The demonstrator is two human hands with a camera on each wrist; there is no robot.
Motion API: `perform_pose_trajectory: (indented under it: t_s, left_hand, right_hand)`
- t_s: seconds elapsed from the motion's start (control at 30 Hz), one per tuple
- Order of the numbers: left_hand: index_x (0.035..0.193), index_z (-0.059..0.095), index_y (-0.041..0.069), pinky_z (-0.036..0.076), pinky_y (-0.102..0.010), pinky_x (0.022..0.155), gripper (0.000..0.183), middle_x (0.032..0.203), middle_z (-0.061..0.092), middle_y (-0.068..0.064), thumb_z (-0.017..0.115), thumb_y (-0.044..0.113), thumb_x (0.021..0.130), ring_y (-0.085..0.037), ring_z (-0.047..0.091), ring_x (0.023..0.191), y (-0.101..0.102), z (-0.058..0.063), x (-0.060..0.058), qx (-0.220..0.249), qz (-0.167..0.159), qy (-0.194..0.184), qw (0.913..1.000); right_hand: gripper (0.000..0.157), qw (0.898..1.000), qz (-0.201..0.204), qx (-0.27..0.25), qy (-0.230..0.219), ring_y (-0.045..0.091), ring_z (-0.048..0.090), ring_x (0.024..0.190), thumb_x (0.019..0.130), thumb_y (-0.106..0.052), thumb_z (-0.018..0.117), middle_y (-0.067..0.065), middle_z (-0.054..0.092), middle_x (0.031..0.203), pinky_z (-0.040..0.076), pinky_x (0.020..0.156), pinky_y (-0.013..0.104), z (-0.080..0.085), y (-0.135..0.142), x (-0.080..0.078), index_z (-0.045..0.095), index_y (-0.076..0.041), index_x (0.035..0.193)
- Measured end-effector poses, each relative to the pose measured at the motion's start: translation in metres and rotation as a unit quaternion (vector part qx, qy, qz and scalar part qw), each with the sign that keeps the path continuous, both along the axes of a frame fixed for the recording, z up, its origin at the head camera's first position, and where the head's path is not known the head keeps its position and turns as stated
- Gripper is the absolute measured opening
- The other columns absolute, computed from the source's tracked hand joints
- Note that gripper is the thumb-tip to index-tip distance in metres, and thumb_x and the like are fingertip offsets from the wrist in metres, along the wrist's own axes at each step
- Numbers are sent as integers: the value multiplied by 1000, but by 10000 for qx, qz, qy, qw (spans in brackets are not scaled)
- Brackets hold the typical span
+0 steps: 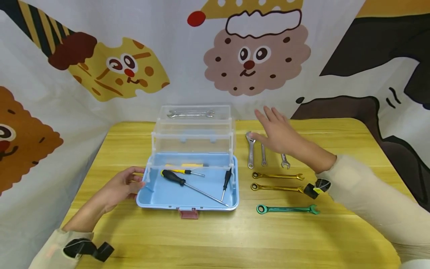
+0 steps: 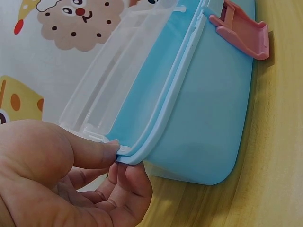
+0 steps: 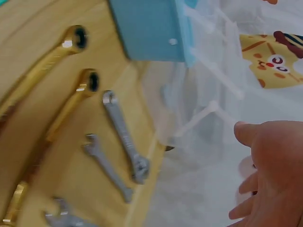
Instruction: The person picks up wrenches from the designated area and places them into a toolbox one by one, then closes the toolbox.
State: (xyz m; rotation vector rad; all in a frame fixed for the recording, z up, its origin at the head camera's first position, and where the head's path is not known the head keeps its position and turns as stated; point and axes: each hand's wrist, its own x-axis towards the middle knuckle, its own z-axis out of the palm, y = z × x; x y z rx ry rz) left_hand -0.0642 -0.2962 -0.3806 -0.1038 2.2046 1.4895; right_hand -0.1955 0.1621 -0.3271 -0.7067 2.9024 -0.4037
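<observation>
A blue toolbox (image 1: 158, 198) stands with its clear tiered trays (image 1: 195, 141) raised. My left hand (image 1: 122, 185) pinches the box's left rim between thumb and fingers, plain in the left wrist view. Inside lie a large black screwdriver (image 1: 173, 177), a yellow-handled screwdriver (image 1: 187, 172) and a small black screwdriver (image 1: 227, 178). A silver open-ended wrench (image 1: 191, 114) rests in the top tray. My right hand (image 1: 280, 132), fingers extended and holding nothing, is above an adjustable wrench (image 1: 251, 153) and two silver wrenches, which it partly hides in the head view.
Two gold ratchet wrenches (image 1: 277, 176) lie right of the box, with a green ratchet wrench (image 1: 287, 209) nearer the front. A pink latch (image 1: 189, 214) hangs at the box's front. Behind the wooden table (image 1: 208, 243) hangs a cartoon-printed cloth (image 1: 188, 67).
</observation>
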Motion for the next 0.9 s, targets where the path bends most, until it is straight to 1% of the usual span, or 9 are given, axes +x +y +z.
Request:
perform_pose_trajectory:
  t_s: [0.17,0.23,0.4,0.53,0.67,0.77,0.8,0.87,0.9]
  left_hand:
    - [144,34,-12,56,-34,69,48,112,53,-20,55,4,104,-22,59,85,0,1,0,-25,15,6,10000]
    - [145,34,-11,56,-34,69,48,112,53,-19,55,4,104,-22,59,85,0,1,0,-33,15,2,10000]
    - [145,34,-11,56,-34,69,49,111,52,-18,55,4,104,-22,59,85,1,0,-1,2,15,-1,10000]
    - [145,34,-12,57,-34,70,49,113,54,-20,55,4,104,-22,59,86,0,0,-1,-5,15,-8,10000]
    - [146,33,-12,57,-34,70,50,113,54,-21,55,4,104,-22,60,86,0,-1,0,0,13,-17,10000]
    - [146,33,-12,57,-34,70,50,113,54,-20,55,3,104,-22,60,86,0,-1,0,19,4,-2,10000]
    - [146,33,-12,57,-34,70,49,112,54,-20,55,3,104,-22,60,86,-1,-2,0,20,4,1,10000]
    - [145,34,-12,57,-34,70,49,112,54,-20,55,3,104,-22,60,85,-1,-1,0,11,6,1,10000]
    - [145,34,-12,57,-35,70,49,112,54,-20,55,3,104,-22,60,86,-1,-1,0,5,5,-1,10000]
  right_hand:
    - [85,9992,-297,7,-261,58,7,147,105,-43,55,39,10,160,12,114,74,-19,17,7,13,6,160]
    - [86,9987,-372,9,-345,58,8,147,105,-45,54,40,9,160,12,115,72,-25,23,9,12,8,159]
    - [87,9973,-516,-54,-519,62,10,144,105,-43,54,44,10,157,13,114,72,-42,38,13,12,14,156]
    - [89,9958,-654,-89,-635,64,12,142,105,-45,54,47,12,154,16,113,73,-58,48,14,13,16,155]
    - [91,9927,-825,-153,-864,64,13,141,104,-48,55,47,12,154,19,111,73,-70,57,17,13,16,155]
    - [92,9904,-942,-149,-998,64,16,140,103,-47,57,48,14,153,25,109,73,-78,63,19,14,17,154]
    - [89,9901,-976,-155,-998,63,22,138,103,-46,58,48,19,151,30,107,72,-81,65,19,19,17,153]
    - [85,9896,-1048,-156,-974,62,30,134,101,-44,61,47,28,146,38,100,70,-86,68,19,25,18,149]
    - [81,9893,-1085,-149,-963,60,38,128,101,-42,63,46,35,139,42,95,68,-89,69,19,31,18,145]
